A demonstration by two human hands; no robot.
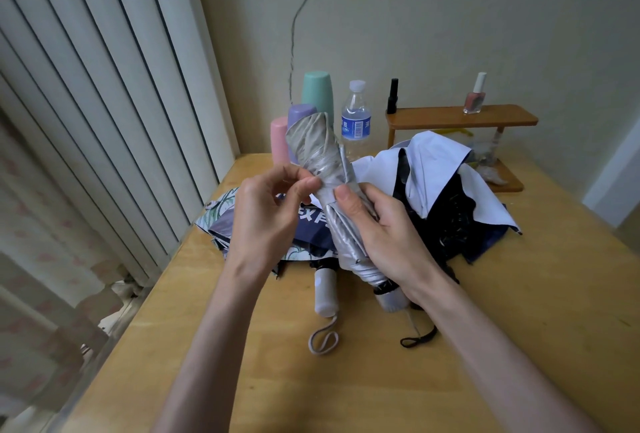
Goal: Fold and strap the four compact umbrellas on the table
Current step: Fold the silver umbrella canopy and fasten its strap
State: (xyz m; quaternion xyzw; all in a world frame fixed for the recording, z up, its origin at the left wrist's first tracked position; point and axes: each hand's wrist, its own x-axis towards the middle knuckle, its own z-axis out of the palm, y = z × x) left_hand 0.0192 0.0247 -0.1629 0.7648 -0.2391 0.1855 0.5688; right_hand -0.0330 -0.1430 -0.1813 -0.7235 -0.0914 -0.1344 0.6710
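Note:
A silver-grey compact umbrella is held tilted above the wooden table, its canopy gathered and its white handle pointing toward me. My right hand grips its lower canopy, thumb across the fabric. My left hand pinches a fold or strap at the umbrella's middle. Beneath lie loose umbrellas: a blue one with leaf print and white lettering, whose white handle and grey wrist loop point at me, and a white-and-black one spread at the right.
Pink, lilac and mint cups and a water bottle stand at the back by the wall. A small wooden shelf carries two nail polish bottles. A ribbed white radiator panel runs along the table's left side.

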